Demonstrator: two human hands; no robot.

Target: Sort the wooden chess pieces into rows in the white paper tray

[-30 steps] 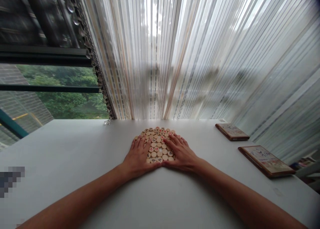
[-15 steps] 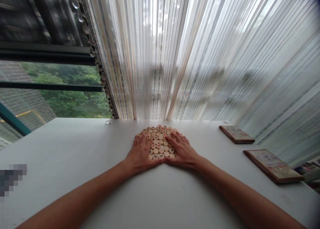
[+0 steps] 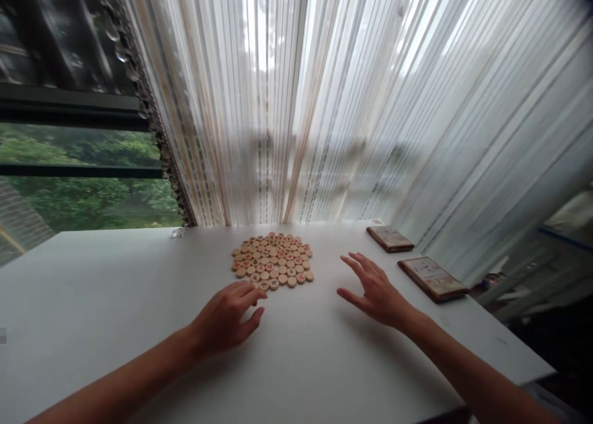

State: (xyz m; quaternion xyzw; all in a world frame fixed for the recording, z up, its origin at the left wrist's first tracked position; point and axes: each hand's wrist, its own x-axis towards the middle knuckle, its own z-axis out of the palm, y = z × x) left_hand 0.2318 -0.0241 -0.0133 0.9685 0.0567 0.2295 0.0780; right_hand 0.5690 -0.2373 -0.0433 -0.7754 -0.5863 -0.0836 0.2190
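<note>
Round wooden xiangqi pieces (image 3: pixel 273 260) lie in a flat cluster on the white table, some marked with red or black characters, others blank side up. My left hand (image 3: pixel 229 313) hovers at the front-left edge of the cluster, fingers loosely curved and thumb apart, holding nothing. Its fingertips overlap the nearest pieces in view; whether they touch I cannot tell. To the right of the cluster, my right hand (image 3: pixel 373 288) is off the pieces with its fingers spread and nothing in it.
Two flat wooden boxes with printed lids, a farther one (image 3: pixel 390 238) and a nearer one (image 3: pixel 432 278), lie along the right side of the white table (image 3: pixel 115 288). Behind the table hangs a striped sheer curtain (image 3: pixel 324 133). A window (image 3: pixel 92 195) is at the left.
Both hands have let go of the cluster's sides. The right hand moved away to the right, the left back toward me. The view has turned somewhat to the right.
</note>
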